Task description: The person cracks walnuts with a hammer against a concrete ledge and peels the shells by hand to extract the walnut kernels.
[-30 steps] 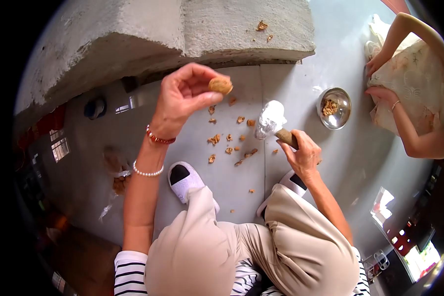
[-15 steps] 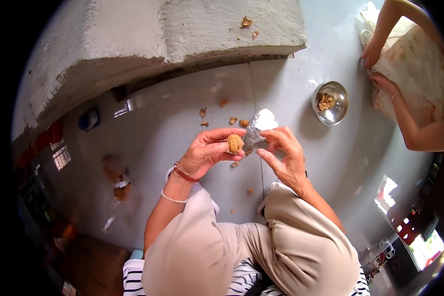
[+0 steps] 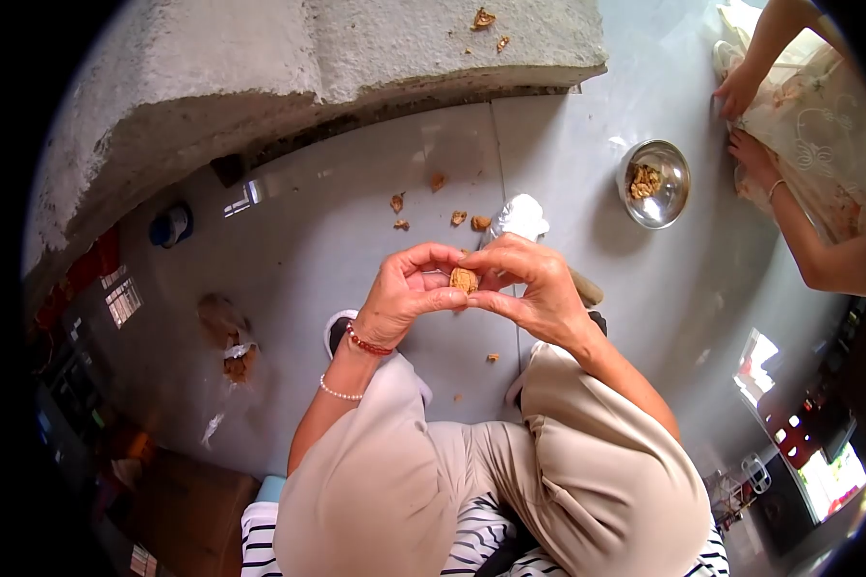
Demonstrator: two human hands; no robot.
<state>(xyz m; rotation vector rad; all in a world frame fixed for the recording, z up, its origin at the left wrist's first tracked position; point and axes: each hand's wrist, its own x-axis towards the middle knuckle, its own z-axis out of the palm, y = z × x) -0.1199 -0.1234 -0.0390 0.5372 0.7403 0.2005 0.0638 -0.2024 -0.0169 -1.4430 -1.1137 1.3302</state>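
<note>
Between my two hands is a tan, wrinkled walnut (image 3: 464, 280), held above the floor in front of my knees. My left hand (image 3: 402, 291) pinches it from the left with thumb and fingers. From the other side, my right hand (image 3: 537, 281) closes on it with thumb and fingertips. Just beyond my right hand lies a white, crumpled bundle (image 3: 520, 217), its lower part hidden by that hand. A brown, rounded wooden-looking piece (image 3: 585, 288) sticks out behind my right wrist. Several shell bits (image 3: 459, 218) are scattered on the floor past my fingers.
A steel bowl (image 3: 681, 192) holding walnut pieces (image 3: 645, 181) stands at the right. Beyond it are another person's hands (image 3: 738, 91) on pale, patterned cloth. A rough concrete block (image 3: 433, 58) spans the upper left. A clear bag (image 3: 238, 356) with brown contents lies left.
My right hand has moved left and closed on the walnut, which only my left hand held before. The view has shifted slightly.
</note>
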